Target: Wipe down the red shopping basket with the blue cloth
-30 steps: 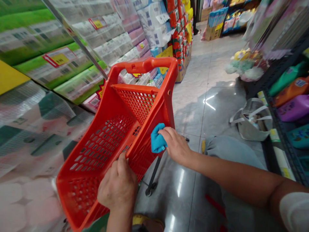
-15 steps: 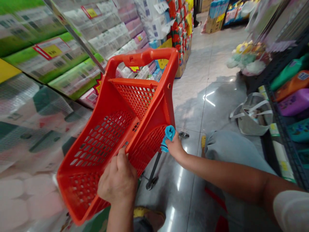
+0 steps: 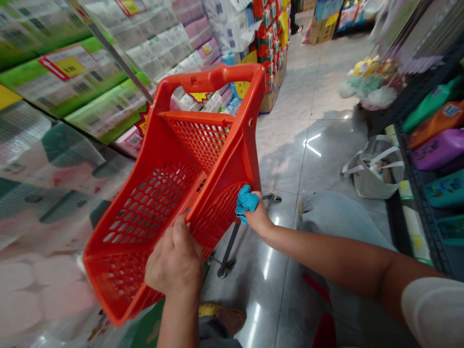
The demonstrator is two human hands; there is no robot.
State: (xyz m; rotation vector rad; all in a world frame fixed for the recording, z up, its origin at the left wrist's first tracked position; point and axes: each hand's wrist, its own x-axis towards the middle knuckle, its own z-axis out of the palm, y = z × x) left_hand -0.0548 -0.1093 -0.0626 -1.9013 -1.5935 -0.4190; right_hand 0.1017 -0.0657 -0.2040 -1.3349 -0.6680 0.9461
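A red plastic shopping cart (image 3: 232, 166) stands tilted across the view, its basket walls full of slots and nothing lying in it. My left hand (image 3: 176, 258) is closed over the near side's top rim. In my right hand (image 3: 258, 217) is a bunched blue cloth (image 3: 245, 202), held at the cart's outer side wall below the handle (image 3: 205, 81). The fingers of that hand are partly hidden by the cloth. Below, a dark metal leg (image 3: 230, 249) with a caster shows under the basket.
Stacked tissue packs (image 3: 90, 79) with price tags line the left side, close to the cart. Grey floor tiles (image 3: 286, 159) run down the aisle. At right, a fabric tote bag (image 3: 377, 169) sits beside a shelf of coloured bottles (image 3: 440, 147).
The blue cloth has moved slightly left along the cart's side and its folds have changed shape. My left hand keeps its hold on the rim. The view has shifted slightly.
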